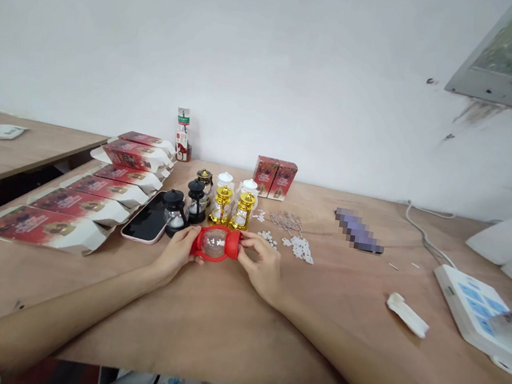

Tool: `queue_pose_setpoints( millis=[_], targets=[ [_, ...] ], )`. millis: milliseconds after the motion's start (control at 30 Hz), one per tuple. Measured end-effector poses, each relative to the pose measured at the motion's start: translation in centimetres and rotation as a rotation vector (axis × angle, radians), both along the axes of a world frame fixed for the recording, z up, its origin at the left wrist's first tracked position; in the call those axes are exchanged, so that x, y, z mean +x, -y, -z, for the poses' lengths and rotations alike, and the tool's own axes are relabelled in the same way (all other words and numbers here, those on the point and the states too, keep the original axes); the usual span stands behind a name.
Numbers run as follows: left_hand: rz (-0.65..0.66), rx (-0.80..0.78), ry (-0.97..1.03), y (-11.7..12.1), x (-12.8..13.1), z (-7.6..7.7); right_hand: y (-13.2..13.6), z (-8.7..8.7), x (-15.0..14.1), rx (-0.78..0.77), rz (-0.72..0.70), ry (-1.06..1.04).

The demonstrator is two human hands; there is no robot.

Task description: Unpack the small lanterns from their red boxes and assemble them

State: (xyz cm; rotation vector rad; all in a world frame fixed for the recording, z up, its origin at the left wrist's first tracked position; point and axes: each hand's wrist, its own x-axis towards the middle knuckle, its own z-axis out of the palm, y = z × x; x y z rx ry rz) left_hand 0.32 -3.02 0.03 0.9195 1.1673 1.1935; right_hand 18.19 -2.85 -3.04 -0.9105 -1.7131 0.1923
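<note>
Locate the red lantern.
In the head view, just left of centre, the red lantern is held sideways between the left hand and right hand, in front of the gold lanterns.

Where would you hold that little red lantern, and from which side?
The red lantern is probably best held by its opaque red ends, one hand from each side, as the left hand and right hand do: it points sideways, its clear middle rounded and perhaps slippery.

White wall (238, 54) behind wooden table (215, 333)
</note>
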Motion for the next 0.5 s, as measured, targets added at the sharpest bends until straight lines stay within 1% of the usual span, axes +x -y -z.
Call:
queue_pose_setpoints(
  millis=[233,500],
  targets=[
    [-0.016,0.025,-0.02,0.25,0.17,-0.23,0.24,-0.17,-0.12,0.061,0.002,0.024],
    [-0.045,0.012,-0.006,0.32,0.24,-0.39,0.31,-0.49,-0.16,0.123,-0.014,0.018]
  ],
)
